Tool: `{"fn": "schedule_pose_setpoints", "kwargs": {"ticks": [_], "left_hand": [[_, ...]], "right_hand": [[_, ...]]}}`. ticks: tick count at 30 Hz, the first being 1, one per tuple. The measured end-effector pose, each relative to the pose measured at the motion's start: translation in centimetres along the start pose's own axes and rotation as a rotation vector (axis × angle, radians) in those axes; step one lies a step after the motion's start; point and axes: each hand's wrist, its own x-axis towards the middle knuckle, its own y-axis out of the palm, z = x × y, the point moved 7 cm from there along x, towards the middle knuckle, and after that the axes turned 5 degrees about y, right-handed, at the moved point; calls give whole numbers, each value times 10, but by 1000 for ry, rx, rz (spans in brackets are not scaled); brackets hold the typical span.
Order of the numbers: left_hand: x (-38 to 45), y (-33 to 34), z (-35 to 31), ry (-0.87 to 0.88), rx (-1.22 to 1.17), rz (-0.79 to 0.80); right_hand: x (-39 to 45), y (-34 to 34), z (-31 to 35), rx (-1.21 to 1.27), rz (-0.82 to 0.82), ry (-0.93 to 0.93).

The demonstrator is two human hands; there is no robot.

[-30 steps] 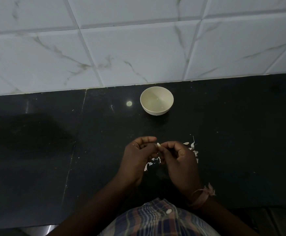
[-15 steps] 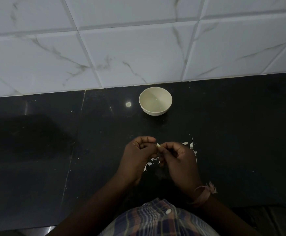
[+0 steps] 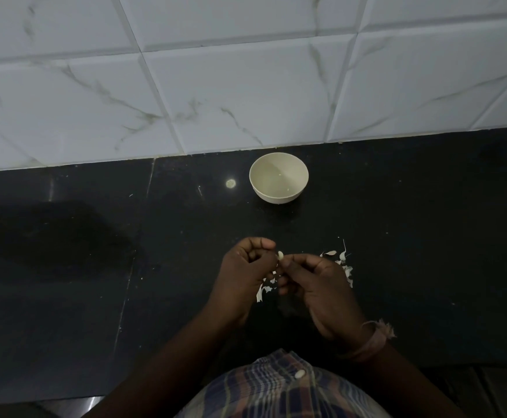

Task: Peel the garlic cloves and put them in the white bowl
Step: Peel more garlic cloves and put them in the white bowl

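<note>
Both hands curled, meeting over the black worktop (image 3: 427, 236) — left hand (image 3: 246, 267) and right hand (image 3: 321, 282) pinching one small garlic clove (image 3: 280, 255) between fingertips. Scraps of papery skin (image 3: 344, 263) scattered beneath and beside the hands. White bowl (image 3: 278, 197) well apart — upright, near the tiled wall (image 3: 246, 86).
</note>
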Motion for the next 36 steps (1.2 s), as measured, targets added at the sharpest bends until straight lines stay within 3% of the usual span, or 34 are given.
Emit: {"fn": "schedule_pose_setpoints", "kwargs": {"ticks": [8,15,28,36], "left_hand": [[0,2,-11,126,207,50],[2,0,-6,65,116,12],[-7,7,2,-82,-298,4],[-5,-7,10,-47,-79,-80]], "right_hand": [[0,1,15,-44,-21,26],[3,6,6,105,-19,99],[3,4,6,248,-23,53],[5,-2,4,270,-42,50]]}}
